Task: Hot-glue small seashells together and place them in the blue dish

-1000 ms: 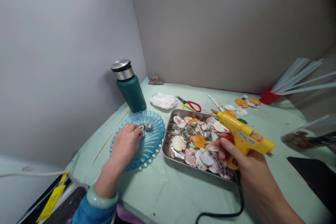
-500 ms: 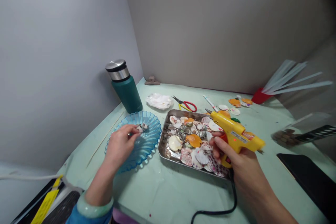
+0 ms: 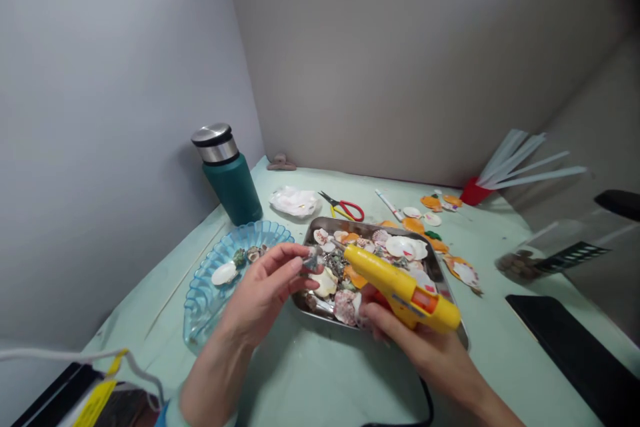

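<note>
My left hand (image 3: 267, 290) pinches a small grey shell (image 3: 313, 258) between thumb and fingers, held just above the left edge of the metal tray (image 3: 453, 293). My right hand (image 3: 420, 343) grips a yellow glue gun (image 3: 400, 287), whose nozzle points left at the small shell and nearly touches it. The tray holds several mixed seashells (image 3: 373, 247). Left of it lies a blue ribbed glass dish (image 3: 203, 303) with a white shell (image 3: 224, 273) and a few small shells in it.
A teal flask (image 3: 227, 177) stands at the back left. Behind the tray lie a white tissue (image 3: 294, 201), red-handled scissors (image 3: 345, 207), a pen (image 3: 389, 204) and loose orange shells (image 3: 440, 203). A red holder with glue sticks (image 3: 510, 170) and a dark tablet (image 3: 575, 347) are at the right.
My left hand has lifted a small shell out of the blue dish and brought it right, over the tray edge. The glue gun has swung left and down to meet it.
</note>
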Motion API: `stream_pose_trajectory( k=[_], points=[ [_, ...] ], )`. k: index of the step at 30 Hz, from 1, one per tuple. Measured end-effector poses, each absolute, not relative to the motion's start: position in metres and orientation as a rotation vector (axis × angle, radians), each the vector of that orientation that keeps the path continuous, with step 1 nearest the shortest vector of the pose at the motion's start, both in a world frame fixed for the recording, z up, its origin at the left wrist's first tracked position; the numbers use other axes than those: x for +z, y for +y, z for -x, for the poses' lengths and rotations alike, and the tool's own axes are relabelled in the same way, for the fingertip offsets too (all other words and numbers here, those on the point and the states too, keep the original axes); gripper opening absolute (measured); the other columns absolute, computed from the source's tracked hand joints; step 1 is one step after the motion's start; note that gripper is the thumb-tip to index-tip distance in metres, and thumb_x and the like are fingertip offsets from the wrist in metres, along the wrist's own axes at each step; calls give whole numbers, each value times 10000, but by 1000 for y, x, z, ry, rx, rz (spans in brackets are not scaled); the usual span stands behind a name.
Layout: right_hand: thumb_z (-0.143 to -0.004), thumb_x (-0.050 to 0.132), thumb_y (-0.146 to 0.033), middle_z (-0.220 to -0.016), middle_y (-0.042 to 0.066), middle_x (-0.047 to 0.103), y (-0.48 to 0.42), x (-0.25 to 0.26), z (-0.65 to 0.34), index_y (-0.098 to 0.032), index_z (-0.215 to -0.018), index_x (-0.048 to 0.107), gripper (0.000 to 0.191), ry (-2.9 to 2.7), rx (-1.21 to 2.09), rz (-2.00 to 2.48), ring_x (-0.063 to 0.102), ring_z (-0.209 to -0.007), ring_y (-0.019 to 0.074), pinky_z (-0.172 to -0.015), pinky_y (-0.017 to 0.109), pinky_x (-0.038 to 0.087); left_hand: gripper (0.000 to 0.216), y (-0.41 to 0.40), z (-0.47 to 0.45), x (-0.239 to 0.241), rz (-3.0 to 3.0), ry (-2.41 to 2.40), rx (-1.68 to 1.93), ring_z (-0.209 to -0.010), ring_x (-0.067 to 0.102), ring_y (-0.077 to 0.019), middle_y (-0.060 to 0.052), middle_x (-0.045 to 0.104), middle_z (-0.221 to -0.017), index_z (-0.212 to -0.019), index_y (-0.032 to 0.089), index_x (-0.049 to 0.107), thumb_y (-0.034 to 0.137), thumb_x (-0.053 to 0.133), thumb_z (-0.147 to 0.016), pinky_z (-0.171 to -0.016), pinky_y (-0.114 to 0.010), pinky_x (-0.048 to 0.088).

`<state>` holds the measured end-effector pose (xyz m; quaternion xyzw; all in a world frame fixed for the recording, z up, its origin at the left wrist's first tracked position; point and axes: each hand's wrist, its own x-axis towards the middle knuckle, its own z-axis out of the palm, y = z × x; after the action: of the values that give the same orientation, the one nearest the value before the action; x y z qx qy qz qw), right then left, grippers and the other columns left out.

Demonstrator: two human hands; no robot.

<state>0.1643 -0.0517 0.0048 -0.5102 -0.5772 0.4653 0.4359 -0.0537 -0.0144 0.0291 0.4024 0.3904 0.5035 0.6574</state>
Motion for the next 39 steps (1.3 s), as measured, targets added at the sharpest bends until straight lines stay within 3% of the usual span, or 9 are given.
stream_pose_trajectory(
  k=[4,11,18,24,32,39],
  points=[
    [-801,653,-396,-617,-13,601,-54,8,-160,-197,-852,688,208,-1424,1113,1260,542,-561,131,-558,242,495,242,-9,41,28,-829,797,1155,-787,607,-104,-58,660,-959,-1012,157,679,242,695,-786,-710,-198,495],
    [-753,697,-403,-665,7,656,-57,11,-156,-221,-826,707,196,-1396,1067,1230,571,-580,161,-594,279,528,227,1,34,28,-813,724,1156,-685,609,-118,-54,681,-888,-962,156,710,246,723,-754,-626,-236,510],
    [-754,694,-429,-540,0,593,-55,7,-158,-245,-773,730,188,-1463,1003,1209,605,-618,214,-632,334,542,305,2,37,21,-813,726,1148,-727,610,-114,-84,713,-993,-1013,157,739,244,752,-721,-707,-222,493],
    [-757,686,-460,-647,24,669,-57,5,-159,-231,-817,728,241,-1458,1086,1237,545,-519,157,-479,263,476,249,1,36,20,-775,673,1151,-630,607,-90,-39,714,-873,-941,171,747,230,770,-700,-626,-205,500],
    [-757,678,-501,-631,19,636,-58,1,-159,-178,-819,713,331,-1365,1269,1250,490,-511,126,-490,250,425,273,2,35,15,-717,654,1123,-605,622,-101,-70,721,-822,-926,126,746,235,790,-679,-605,-216,525],
    [-787,674,-491,-627,13,610,-53,-3,-162,-153,-862,662,347,-1327,1519,1078,470,-500,96,-475,221,405,296,1,34,13,-648,580,1102,-559,617,-89,-33,695,-734,-914,149,737,249,815,-646,-556,-198,530]
  ],
)
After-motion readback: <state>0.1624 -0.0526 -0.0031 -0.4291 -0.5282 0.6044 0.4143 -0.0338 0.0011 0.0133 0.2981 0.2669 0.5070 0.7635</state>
